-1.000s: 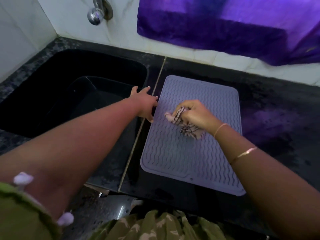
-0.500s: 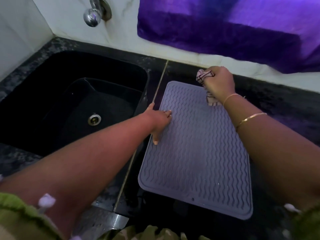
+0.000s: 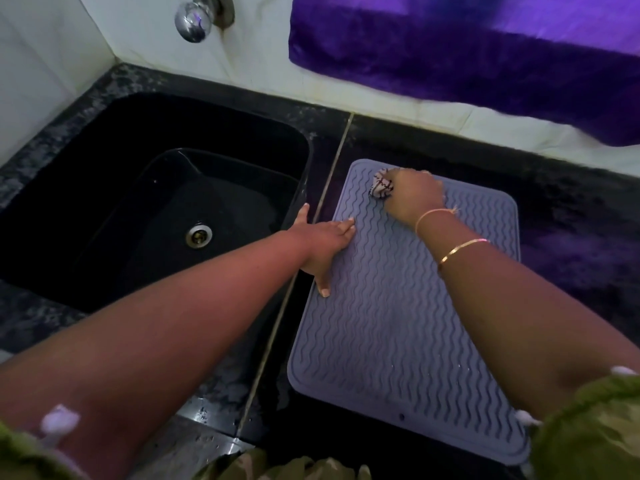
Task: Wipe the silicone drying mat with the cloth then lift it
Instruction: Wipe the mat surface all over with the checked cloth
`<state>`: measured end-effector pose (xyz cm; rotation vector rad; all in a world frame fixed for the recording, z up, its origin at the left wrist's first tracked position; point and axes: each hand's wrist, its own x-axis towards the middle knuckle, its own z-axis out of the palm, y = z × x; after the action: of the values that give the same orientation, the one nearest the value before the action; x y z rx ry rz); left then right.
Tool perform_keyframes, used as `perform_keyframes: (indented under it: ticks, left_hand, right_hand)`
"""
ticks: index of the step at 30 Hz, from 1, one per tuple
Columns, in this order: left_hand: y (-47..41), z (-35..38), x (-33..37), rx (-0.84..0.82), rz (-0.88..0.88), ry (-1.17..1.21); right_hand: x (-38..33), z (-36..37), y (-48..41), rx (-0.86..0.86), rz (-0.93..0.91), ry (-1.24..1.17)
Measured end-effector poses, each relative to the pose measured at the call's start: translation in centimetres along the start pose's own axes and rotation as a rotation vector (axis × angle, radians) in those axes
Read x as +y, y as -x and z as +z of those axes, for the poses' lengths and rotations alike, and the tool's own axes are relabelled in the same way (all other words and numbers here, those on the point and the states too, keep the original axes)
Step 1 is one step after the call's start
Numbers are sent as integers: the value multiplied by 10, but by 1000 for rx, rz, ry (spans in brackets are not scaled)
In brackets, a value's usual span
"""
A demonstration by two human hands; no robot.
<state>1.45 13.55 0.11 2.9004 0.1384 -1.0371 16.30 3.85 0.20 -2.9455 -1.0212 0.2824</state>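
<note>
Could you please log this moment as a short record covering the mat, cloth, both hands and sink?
mat: flat on the dark counter, right of the sink
cloth: bunched, on the mat's far left corner
right hand: grips the cloth
left hand: open, fingers resting on the mat's left edge
sink: black, drain visible

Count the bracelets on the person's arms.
2, both on the right arm: a thin thread band at the wrist and a gold bangle farther up the forearm. None shows on the left arm.
</note>
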Motion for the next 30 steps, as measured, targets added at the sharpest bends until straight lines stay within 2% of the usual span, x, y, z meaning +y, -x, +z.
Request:
perform_keyframes:
  ticks: [15,30]
  left_hand:
    - [0,-2,2,28,-13,-77]
    - [16,4,15,88,-4,-119]
  right_hand:
    - [-14,25,116,-40,-314,-71]
    - [-23,31,194,-255,-489,-196]
